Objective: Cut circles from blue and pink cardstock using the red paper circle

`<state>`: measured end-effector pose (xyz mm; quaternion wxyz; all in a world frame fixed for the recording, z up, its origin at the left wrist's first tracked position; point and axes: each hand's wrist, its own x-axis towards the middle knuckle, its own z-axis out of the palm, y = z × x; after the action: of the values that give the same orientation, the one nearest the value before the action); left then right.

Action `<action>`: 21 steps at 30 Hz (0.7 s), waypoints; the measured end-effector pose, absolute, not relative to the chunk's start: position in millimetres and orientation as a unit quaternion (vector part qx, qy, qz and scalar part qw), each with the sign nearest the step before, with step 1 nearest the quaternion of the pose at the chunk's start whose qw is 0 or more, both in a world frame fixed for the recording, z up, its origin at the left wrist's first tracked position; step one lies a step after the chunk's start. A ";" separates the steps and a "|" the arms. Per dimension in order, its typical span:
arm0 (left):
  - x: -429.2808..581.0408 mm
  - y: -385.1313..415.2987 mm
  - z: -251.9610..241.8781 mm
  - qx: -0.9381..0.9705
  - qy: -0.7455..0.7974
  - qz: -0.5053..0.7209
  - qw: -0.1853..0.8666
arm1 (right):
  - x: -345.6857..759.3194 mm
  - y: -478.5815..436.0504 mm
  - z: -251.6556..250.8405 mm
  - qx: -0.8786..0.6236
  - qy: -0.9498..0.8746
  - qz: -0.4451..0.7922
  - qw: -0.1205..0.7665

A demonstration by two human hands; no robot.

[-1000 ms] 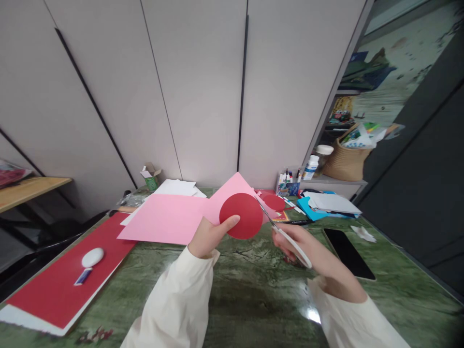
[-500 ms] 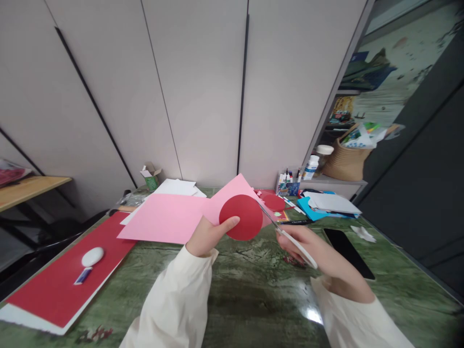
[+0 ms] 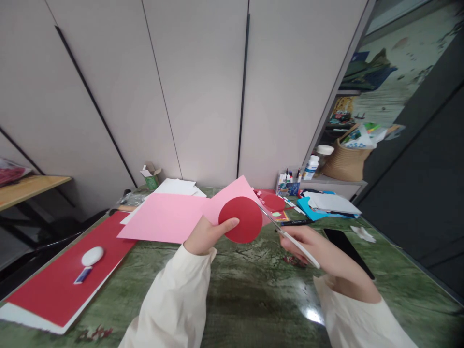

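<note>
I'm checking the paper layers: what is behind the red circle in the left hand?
Pink paper shows behind the red circle, past its top and both sides. What lies behind its middle is covered, so cannot be seen.

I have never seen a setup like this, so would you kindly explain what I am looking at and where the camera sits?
There is no machine here: these are a person's bare hands, seen from a camera worn on the head, looking forward and down. The left hand pinches a red paper disc against pink paper behind it. The right hand holds scissors, their blades by the disc's right edge. On the green table lie a long red sheet bearing a white oval object, and a dark phone beside the right forearm.
</note>
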<state>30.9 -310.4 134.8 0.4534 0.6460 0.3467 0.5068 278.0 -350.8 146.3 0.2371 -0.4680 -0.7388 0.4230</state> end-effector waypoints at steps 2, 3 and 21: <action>29.6 -309.7 133.9 0.648 0.341 0.502 0.459 | 280.0 -350.4 146.1 -0.470 -0.741 0.419 0.232; 29.0 -309.3 133.3 0.649 0.340 0.502 0.460 | 281.0 -350.1 145.7 -0.472 -0.742 0.416 0.231; 33.3 -313.3 137.8 0.648 0.351 0.468 0.488 | 275.5 -348.6 139.3 -0.430 -0.738 0.454 0.254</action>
<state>33.3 -313.3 137.8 0.4877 0.6482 0.3507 0.4681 275.5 -348.6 139.3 0.2539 -0.4296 -0.7379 0.4544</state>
